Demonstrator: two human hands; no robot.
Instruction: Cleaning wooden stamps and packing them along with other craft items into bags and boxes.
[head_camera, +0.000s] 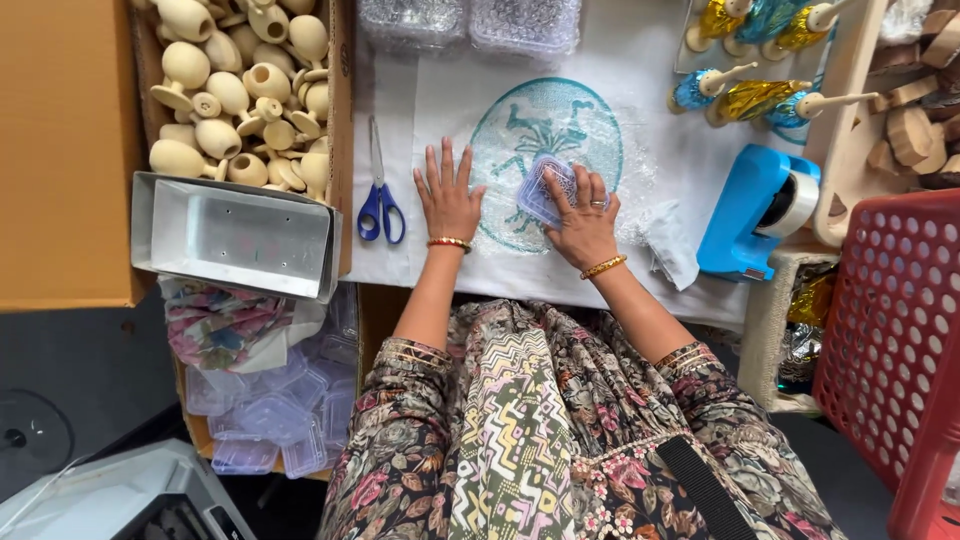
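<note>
My left hand (447, 196) lies flat with fingers spread on a white cloth (440, 100) that carries a round teal print. My right hand (581, 218) presses on a small clear plastic box (545, 189) that rests on a sheet of bubble wrap (560, 140) over the print. Both wrists wear bangles, and a ring shows on the right hand. Blue-handled scissors (379, 200) lie just left of my left hand.
A cardboard box of pale wooden pieces (240, 90) stands at the left, with a metal tray (235, 235) in front. A blue tape dispenser (755, 210) and foil-wrapped wooden toys (750, 95) sit to the right. A red perforated crate (890, 330) stands far right. Clear boxes (280, 415) lie below.
</note>
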